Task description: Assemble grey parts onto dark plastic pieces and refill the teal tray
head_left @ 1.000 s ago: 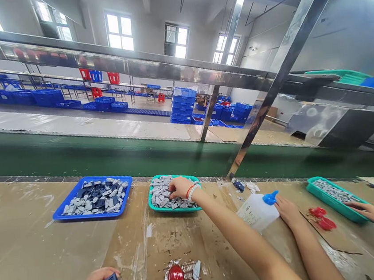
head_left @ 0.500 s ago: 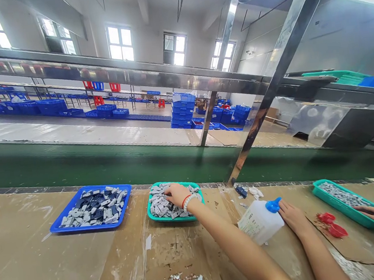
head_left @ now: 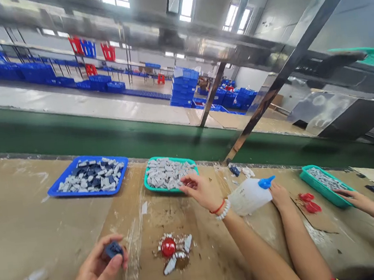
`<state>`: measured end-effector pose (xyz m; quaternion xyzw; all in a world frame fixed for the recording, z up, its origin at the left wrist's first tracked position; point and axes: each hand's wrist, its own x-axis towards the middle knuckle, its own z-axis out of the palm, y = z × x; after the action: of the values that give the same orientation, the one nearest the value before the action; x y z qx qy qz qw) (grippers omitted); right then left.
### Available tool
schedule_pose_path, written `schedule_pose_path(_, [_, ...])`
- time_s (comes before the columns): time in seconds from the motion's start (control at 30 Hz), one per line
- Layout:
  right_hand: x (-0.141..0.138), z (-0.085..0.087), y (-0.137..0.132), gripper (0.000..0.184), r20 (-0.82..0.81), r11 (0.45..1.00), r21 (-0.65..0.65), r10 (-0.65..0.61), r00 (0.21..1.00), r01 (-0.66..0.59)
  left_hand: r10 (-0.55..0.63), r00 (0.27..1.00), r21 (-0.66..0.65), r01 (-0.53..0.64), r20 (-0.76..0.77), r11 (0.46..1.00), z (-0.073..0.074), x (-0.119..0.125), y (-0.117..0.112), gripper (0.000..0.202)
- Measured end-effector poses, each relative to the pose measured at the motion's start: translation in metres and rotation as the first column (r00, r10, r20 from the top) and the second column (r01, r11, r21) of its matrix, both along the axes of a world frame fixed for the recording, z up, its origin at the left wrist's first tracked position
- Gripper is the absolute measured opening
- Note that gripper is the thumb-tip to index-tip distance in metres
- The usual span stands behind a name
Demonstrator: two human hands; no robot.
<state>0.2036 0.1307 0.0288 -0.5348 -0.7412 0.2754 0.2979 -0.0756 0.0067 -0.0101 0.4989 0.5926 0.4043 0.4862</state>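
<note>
My left hand (head_left: pixel 98 269) is closed around a small dark blue plastic piece (head_left: pixel 113 249), held over the bench at the lower left. At the front right corner of a green tray (head_left: pixel 146 185) is my right hand (head_left: pixel 202 192), its fingertips drawn together; whether a piece sits between them is hidden. Light grey plastic pieces (head_left: pixel 166 171) are heaped in that tray. Between my hands, a red glossy dish (head_left: pixel 168 247) stands on the cardboard in white and brown smears, with two loose grey pieces beside it.
A blue tray (head_left: pixel 89 194) holds mixed grey and dark pieces. Right of my wrist leans a white bottle with a blue nozzle (head_left: pixel 251 198), beside a co-worker's hand (head_left: pixel 281 197). Another co-worker hand (head_left: pixel 351 197) touches a second green tray (head_left: pixel 329 194). Red cups (head_left: pixel 310 205) lie nearby.
My right hand has drawn back from the middle of the green tray's heap to its front right corner. My left hand, still holding the dark piece, has come further into view. The camera has tilted down.
</note>
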Motion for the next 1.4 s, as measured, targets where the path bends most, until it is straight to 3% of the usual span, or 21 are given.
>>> schedule_pose_path(0.2, [-0.005,-0.025,-0.136,0.017,-0.037,0.987,-0.112,-0.119,0.992,0.114,-0.199,0.968,0.029,0.205,-0.151,0.978,-0.002,0.021,-0.005,0.033])
schedule_pose_path(0.33, [-0.02,-0.049,-0.169,0.021,0.101,0.977,-0.067,-0.194,0.976,0.202,-0.324,0.935,0.004,0.328,-0.144,0.945,-0.005,0.031,-0.01,0.03])
schedule_pose_path(0.47, [-0.031,-0.06,-0.169,0.023,0.202,0.974,-0.04,-0.21,0.957,0.222,-0.4,0.912,-0.04,0.398,-0.094,0.916,0.0,0.034,-0.016,0.03])
schedule_pose_path(0.7, [-0.035,-0.052,-0.158,0.022,0.228,0.988,-0.036,-0.136,0.964,0.148,-0.417,0.905,-0.086,0.41,-0.09,0.908,0.017,0.038,-0.019,0.033])
schedule_pose_path(0.93, [-0.012,-0.029,-0.153,0.019,-0.065,0.982,-0.068,-0.183,0.981,0.179,-0.475,0.876,-0.111,0.466,-0.086,0.878,0.009,0.044,-0.019,0.036])
schedule_pose_path(1.03, [-0.021,-0.013,-0.155,0.019,-0.306,0.981,0.011,-0.18,0.935,0.192,-0.509,0.859,-0.04,0.508,-0.043,0.86,0.011,0.052,-0.016,0.032])
schedule_pose_path(1.1, [-0.031,-0.005,-0.155,0.026,-0.372,0.979,0.105,-0.122,0.92,0.173,-0.538,0.843,-0.006,0.538,-0.004,0.843,0.015,0.057,-0.013,0.029])
schedule_pose_path(1.27, [-0.047,-0.007,-0.153,0.037,-0.283,0.961,0.265,0.0,0.959,0.078,-0.562,0.827,0.019,0.562,0.022,0.827,0.024,0.07,-0.008,0.031])
schedule_pose_path(1.4, [-0.046,-0.014,-0.152,0.019,-0.043,0.939,0.344,0.021,0.999,-0.005,-0.466,0.885,-0.016,0.466,-0.024,0.885,0.022,0.083,-0.007,0.026])
